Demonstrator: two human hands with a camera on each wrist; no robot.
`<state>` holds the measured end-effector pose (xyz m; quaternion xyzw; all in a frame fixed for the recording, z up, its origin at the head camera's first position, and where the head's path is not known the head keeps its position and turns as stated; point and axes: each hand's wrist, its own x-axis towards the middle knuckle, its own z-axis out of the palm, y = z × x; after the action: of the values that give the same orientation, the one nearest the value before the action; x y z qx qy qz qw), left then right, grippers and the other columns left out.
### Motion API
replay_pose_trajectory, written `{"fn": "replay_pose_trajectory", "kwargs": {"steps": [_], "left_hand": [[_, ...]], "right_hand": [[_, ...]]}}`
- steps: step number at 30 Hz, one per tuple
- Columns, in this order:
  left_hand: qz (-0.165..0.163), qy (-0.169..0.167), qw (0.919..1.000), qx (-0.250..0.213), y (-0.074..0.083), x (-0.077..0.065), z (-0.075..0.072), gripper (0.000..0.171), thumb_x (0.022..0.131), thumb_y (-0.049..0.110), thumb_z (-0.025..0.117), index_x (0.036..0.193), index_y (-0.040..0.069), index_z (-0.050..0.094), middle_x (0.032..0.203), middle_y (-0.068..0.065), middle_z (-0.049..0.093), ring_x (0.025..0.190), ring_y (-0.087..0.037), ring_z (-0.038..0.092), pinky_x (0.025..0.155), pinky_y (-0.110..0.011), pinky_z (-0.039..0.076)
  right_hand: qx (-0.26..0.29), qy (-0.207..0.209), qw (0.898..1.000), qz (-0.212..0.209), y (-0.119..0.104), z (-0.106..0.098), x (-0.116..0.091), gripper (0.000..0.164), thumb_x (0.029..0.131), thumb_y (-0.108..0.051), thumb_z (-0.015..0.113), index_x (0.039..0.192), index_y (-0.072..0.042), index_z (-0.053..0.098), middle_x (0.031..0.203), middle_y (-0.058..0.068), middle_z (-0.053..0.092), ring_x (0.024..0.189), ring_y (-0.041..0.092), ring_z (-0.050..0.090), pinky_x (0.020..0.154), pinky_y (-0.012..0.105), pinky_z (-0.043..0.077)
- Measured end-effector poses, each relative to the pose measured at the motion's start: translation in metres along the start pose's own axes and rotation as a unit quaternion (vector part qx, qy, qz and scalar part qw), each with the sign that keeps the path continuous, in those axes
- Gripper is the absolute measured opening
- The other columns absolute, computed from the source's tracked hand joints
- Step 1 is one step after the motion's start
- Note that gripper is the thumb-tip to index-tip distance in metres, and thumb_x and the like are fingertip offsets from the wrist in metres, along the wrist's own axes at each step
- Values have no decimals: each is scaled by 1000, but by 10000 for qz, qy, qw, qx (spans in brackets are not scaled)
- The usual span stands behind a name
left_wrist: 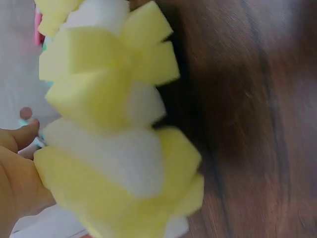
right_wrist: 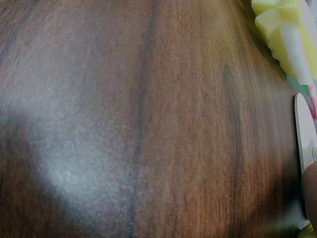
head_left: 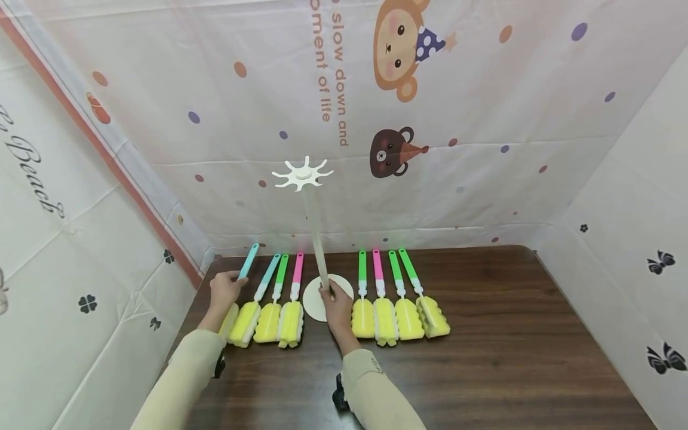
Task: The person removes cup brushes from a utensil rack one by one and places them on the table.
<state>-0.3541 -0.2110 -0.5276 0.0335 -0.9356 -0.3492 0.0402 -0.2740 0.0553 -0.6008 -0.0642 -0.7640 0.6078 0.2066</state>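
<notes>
My left hand (head_left: 224,294) pinches the blue handle of the leftmost sponge brush (head_left: 249,260); its yellow-and-white sponge head (left_wrist: 114,173) fills much of the left wrist view. My right hand (head_left: 338,309) grips the lower pole of a white stand (head_left: 316,233), just above its round base (head_left: 314,301). The stand is upright, with a hooked star-shaped top (head_left: 303,174) and nothing on its hooks. Beside the held brush lie another blue brush (head_left: 267,278), a green one (head_left: 281,278) and a pink one (head_left: 297,276). Only a fingertip (right_wrist: 310,193) shows in the right wrist view.
Right of the stand lie several more brushes: a pink-handled one (head_left: 378,273) among green-handled ones (head_left: 411,272), sponge heads toward me. The dark wooden table (head_left: 510,346) ends at a printed cloth backdrop (head_left: 457,197), with cloth walls at left and right.
</notes>
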Motion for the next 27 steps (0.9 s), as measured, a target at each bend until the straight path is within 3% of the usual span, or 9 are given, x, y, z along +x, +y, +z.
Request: {"fn": "replay_pose_trajectory", "kwargs": {"steps": [5, 13, 20, 27], "left_hand": [[-111, -206, 9997, 67, 1, 2, 5, 38, 100, 9, 64, 128, -16, 61, 126, -37, 60, 112, -52, 58, 88, -60, 50], [-542, -240, 9979, 252, -3, 3, 18, 32, 100, 9, 64, 122, -14, 65, 124, -35, 62, 111, -51, 59, 90, -59, 51], [-522, -249, 9972, 479, -2, 4, 25, 31, 100, 6, 63, 122, -14, 65, 124, -35, 62, 114, -51, 59, 93, -59, 51], [-447, -212, 9976, 479, -2, 7, 29, 28, 99, 6, 64, 120, -13, 67, 121, -34, 64, 111, -49, 60, 92, -58, 50]], "right_hand": [[-20, 22, 10000, -20, 1, 1, 0, 21, 97, -12, 71, 117, -9, 75, 111, 7, 76, 110, 27, 70, 83, 44, 58], [-39, 1, 10000, -65, 3, 2, 0, 23, 97, -14, 71, 118, -7, 75, 111, 7, 76, 110, 27, 70, 81, 41, 58], [-15, 4, 10000, -30, 3, 2, -1, 21, 96, -14, 72, 117, -13, 76, 111, 6, 76, 109, 26, 70, 80, 37, 58], [-101, 87, 9998, -179, 3, 2, 0, 21, 96, -12, 72, 117, -8, 75, 107, 8, 76, 103, 27, 71, 78, 38, 57]]}}
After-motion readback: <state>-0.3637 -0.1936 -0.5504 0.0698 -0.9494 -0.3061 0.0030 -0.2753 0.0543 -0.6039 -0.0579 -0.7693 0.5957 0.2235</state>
